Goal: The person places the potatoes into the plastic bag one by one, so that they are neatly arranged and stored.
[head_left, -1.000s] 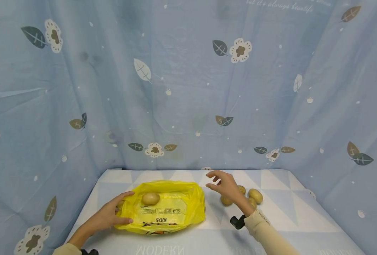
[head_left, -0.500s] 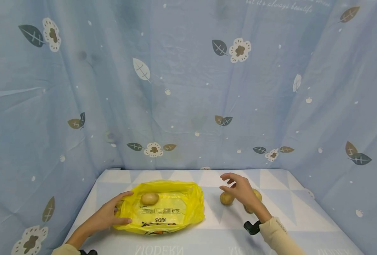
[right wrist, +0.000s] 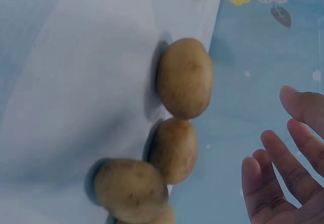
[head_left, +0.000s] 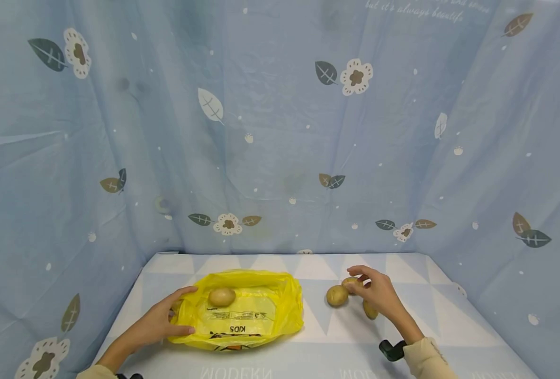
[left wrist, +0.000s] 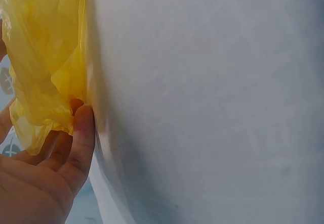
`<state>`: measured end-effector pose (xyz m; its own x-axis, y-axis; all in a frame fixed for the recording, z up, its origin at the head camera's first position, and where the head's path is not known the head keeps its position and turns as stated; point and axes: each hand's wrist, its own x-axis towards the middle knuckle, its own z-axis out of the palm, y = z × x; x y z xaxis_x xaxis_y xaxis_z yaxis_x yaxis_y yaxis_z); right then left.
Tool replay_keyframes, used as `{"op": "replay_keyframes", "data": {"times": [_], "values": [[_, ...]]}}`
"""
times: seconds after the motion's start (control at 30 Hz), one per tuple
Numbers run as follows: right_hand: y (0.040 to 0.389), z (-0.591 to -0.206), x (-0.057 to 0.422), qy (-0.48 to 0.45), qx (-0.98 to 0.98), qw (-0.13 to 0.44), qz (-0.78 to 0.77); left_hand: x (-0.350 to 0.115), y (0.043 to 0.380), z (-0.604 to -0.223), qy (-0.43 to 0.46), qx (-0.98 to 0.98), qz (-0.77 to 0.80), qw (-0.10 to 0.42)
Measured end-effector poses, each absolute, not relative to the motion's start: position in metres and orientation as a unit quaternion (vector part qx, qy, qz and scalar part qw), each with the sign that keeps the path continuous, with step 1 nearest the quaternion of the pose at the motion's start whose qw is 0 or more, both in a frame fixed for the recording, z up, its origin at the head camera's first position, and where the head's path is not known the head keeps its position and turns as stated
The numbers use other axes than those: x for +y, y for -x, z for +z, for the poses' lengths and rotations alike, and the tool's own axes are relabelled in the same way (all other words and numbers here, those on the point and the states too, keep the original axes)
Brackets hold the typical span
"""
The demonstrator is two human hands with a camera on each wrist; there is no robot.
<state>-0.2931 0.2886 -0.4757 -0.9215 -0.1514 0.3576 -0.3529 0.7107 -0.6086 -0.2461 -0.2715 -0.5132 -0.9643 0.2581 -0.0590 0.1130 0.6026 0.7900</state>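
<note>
On the left of the table a yellow plastic bag [head_left: 287, 310] lies with its mouth spread wide, and one potato [head_left: 221, 297] rests inside it. My left hand [head_left: 161, 318] grips the bag's left edge; in the left wrist view its fingers [left wrist: 83, 133] curl at the crumpled yellow plastic. My right hand [head_left: 379, 292] hovers over the loose potatoes [head_left: 337, 296] on the right, fingers parted and loosely bent, holding nothing. In the right wrist view several potatoes lie close together, the nearest-to-bag potato [right wrist: 186, 77] fully visible and the lowest potato [right wrist: 159, 216] partly covered by another.
A white and pale blue patterned table [head_left: 308, 358] bears everything. Blue floral curtains [head_left: 280, 131] stand behind it and at both sides. Table surface shows between the bag and the loose potatoes.
My right hand has moved right and slightly down, from beside the bag to over the loose potatoes. My left hand and the bag have stayed in place.
</note>
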Motion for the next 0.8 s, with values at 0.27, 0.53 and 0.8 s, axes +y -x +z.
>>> {"op": "replay_keyframes", "data": {"times": [0.27, 0.53, 0.8], "values": [[0.285, -0.479, 0.308, -0.095, -0.918, 0.143, 0.357, -0.272, 0.244, -0.512, -0.106, 0.89, 0.435, 0.085], [0.283, -0.488, 0.327, -0.069, -0.925, 0.131, 0.351, -0.272, 0.245, -0.514, -0.092, 0.884, 0.449, 0.093], [0.287, -0.499, 0.349, -0.058, -0.932, 0.14, 0.329, -0.271, 0.245, -0.511, -0.1, 0.891, 0.435, 0.088]]}}
